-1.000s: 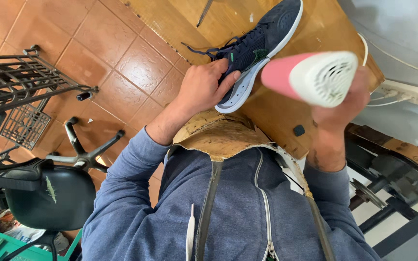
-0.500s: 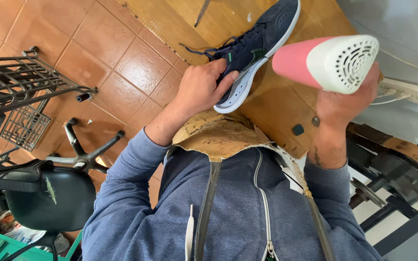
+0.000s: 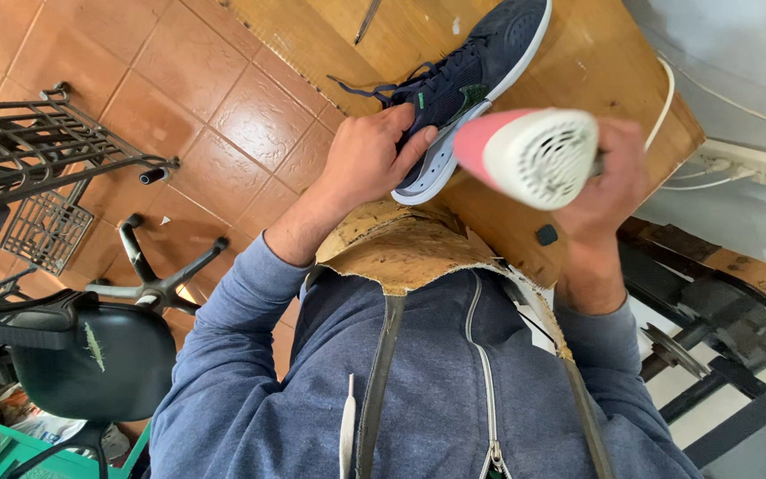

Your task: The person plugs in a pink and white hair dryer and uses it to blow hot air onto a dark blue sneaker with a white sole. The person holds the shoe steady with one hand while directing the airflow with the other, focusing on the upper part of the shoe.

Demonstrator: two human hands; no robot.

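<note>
A dark blue sneaker (image 3: pixel 472 75) with a pale grey sole lies on a wooden worktable (image 3: pixel 596 62). My left hand (image 3: pixel 367 160) grips its heel end, thumb over the collar. My right hand (image 3: pixel 609 182) holds a pink hair dryer (image 3: pixel 529 155) with a white vented back, its body pointing toward the shoe's sole near the heel. I wear a blue zip hoodie (image 3: pixel 436 381) and a worn tan leather apron (image 3: pixel 405 244).
A black office chair (image 3: pixel 90 355) and a black metal rack (image 3: pixel 19 168) stand on the tiled floor at left. A white power strip (image 3: pixel 751 164) with cables lies at right, above a dark machine with a leather strap (image 3: pixel 729 275). A thin tool (image 3: pixel 367 19) rests on the table.
The hair dryer has swung left and lower, closer to the sneaker's heel. My left hand stays clamped on the shoe.
</note>
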